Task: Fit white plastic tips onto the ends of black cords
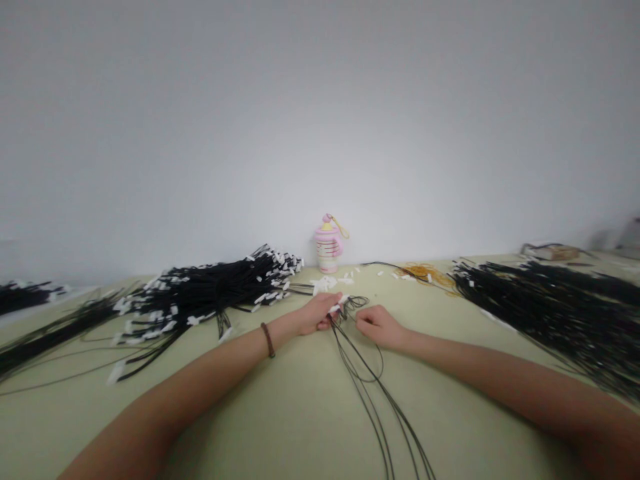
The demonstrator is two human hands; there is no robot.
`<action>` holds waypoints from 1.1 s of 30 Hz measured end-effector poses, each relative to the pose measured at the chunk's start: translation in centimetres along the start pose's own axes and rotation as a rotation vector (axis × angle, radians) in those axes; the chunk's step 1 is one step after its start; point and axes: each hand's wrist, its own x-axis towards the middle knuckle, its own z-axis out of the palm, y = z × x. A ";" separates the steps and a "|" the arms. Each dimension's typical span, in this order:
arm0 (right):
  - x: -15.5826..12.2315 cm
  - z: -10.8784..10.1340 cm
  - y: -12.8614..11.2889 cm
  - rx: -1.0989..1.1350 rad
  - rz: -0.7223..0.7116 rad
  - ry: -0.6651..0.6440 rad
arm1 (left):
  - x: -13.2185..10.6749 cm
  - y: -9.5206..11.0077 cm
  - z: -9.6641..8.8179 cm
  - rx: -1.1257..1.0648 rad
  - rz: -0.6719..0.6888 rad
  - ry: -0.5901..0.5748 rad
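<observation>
My left hand (316, 313) is closed in a pinch on the ends of a few thin black cords (365, 380) with a small white tag at its fingertips. The cords trail back toward me across the pale green table (280, 413). My right hand (379, 325) rests curled just right of the cords' looped ends, its fingers closed; what it holds, if anything, is hidden. A brown band sits on my left wrist.
A big bundle of black cords with white tags (210, 290) lies to the left, another black bundle (555, 307) to the right. A pink and white bottle (329, 248) stands by the wall, with loose white tags (327, 283) and orange rubber bands (425, 272) nearby.
</observation>
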 end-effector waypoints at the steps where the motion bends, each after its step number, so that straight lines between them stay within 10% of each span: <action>1: 0.0 0.0 0.0 0.000 -0.002 -0.002 | 0.0 0.0 0.0 0.002 0.000 0.000; 33: -0.1 -0.1 -0.2 -0.014 -0.025 -0.072 | 0.0 -0.1 -0.1 0.024 -0.003 -0.007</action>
